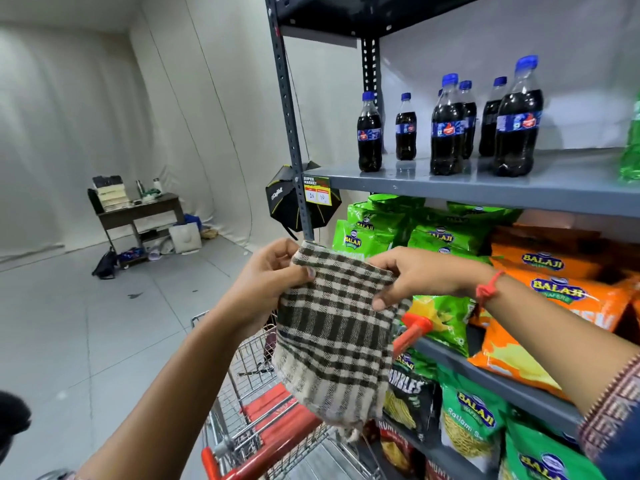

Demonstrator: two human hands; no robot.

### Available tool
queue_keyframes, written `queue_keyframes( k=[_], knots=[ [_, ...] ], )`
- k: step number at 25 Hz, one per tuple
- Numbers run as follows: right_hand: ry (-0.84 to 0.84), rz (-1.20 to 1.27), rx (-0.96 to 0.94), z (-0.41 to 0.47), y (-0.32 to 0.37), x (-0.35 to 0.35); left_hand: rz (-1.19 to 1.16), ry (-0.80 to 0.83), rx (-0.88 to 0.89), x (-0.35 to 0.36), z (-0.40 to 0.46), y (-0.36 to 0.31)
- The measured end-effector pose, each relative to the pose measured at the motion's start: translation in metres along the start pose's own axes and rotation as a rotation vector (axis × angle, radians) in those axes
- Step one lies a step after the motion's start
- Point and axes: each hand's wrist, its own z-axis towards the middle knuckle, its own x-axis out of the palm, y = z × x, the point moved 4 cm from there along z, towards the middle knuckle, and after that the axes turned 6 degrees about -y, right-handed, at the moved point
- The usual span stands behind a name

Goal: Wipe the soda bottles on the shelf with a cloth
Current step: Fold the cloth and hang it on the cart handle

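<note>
Checked cloth [332,327] hangs between both hands: the left hand [273,271] pinches its top edge, the right hand [412,275] its other corner. The soda bottles [446,129] stand on the grey shelf [485,188] above, untouched; wiping seems not yet begun.

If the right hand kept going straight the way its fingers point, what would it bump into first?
The right hand points leftward across the cloth it grips, toward the left hand holding the other top corner. It would probably meet that hand first, though depth is hard to judge from this one view.
</note>
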Motion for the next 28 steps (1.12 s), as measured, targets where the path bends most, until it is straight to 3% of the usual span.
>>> queue_keyframes(
  k=[4,7,9,11,13,18,25,28],
  knots=[
    [0.082,-0.028,0.066,0.008,-0.021,-0.006,0.008,-0.085,-0.135,-0.002,-0.027,0.040],
    [0.355,-0.169,0.227,0.022,-0.045,0.002,-0.039,-0.126,-0.263,0.017,-0.051,0.080],
    [0.418,-0.260,0.316,0.035,-0.063,0.017,-0.046,-0.188,-0.364,0.024,-0.058,0.109],
    [0.299,-0.395,0.312,0.053,-0.080,0.035,-0.002,-0.294,-0.441,0.020,-0.057,0.136],
    [0.143,-0.505,0.257,0.067,-0.091,0.056,0.223,-0.383,-0.460,0.007,-0.049,0.159],
    [-0.090,-0.613,0.195,0.087,-0.118,0.094,0.542,-0.466,-0.497,-0.009,-0.036,0.190],
    [-0.132,-0.649,0.216,0.088,-0.144,0.117,0.773,-0.395,-0.574,-0.008,-0.027,0.216],
    [-0.203,-0.622,0.174,0.081,-0.150,0.118,0.812,-0.375,-0.437,-0.004,-0.030,0.219]
  ],
)
